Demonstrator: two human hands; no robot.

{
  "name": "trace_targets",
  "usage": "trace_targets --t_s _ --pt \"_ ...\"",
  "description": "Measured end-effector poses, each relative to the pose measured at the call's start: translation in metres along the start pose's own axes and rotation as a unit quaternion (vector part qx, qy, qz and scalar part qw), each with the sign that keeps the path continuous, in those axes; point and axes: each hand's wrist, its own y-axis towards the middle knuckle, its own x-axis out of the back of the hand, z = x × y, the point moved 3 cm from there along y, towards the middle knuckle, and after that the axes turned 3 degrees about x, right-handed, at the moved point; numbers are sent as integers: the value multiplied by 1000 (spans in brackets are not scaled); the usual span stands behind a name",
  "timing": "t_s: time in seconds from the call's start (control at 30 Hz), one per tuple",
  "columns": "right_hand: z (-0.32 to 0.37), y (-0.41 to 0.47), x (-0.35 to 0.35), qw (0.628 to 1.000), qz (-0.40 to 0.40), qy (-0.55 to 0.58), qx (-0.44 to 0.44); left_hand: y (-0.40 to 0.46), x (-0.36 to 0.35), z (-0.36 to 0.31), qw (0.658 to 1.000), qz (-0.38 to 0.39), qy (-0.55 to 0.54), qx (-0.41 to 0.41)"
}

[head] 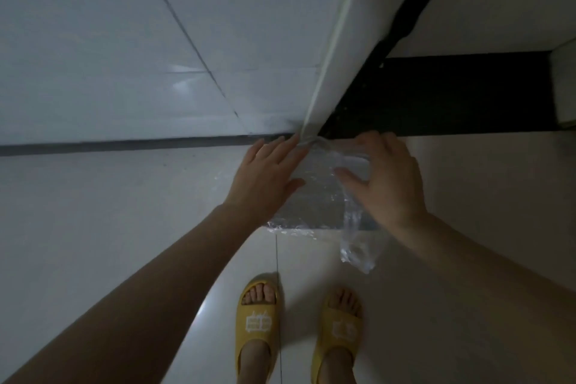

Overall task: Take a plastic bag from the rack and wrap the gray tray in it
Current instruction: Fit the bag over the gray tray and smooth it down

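Note:
A gray tray (314, 206) is held in the air in front of me, covered by a clear plastic bag (355, 246) whose loose end hangs below its right side. My left hand (265, 178) grips the tray's left edge through the plastic. My right hand (386, 178) holds the right edge, fingers over the top and thumb pressing on the bag. Much of the tray is hidden behind both hands.
A tiled wall (124, 40) rises ahead on the left, meeting a white corner post (330, 50). A dark band (452, 93) runs along the right. Below are a pale tiled floor (124, 227) and my feet in yellow slippers (258, 318).

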Motion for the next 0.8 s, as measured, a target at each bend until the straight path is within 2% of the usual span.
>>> trace_targets --t_s 0.07,0.13,0.2,0.33,0.53,0.7,0.8 --pt "1 -17 -9 997 68 -43 -15 10 -12 -6 999 13 20 22" --pt "1 -28 -20 992 102 -73 -5 15 -20 -11 999 23 16 20" --pt "-3 -32 -23 994 88 -65 4 18 -23 -14 999 37 9 13" --pt "-25 -29 -12 999 40 30 4 26 -27 -15 997 64 42 -8" --pt "-57 -22 9 991 75 35 103 35 -30 -25 992 92 80 1" --pt "-90 -6 18 998 6 61 20 51 -31 -34 986 125 108 15" --pt "-104 5 10 997 6 72 -24 58 -34 -36 984 139 108 12"
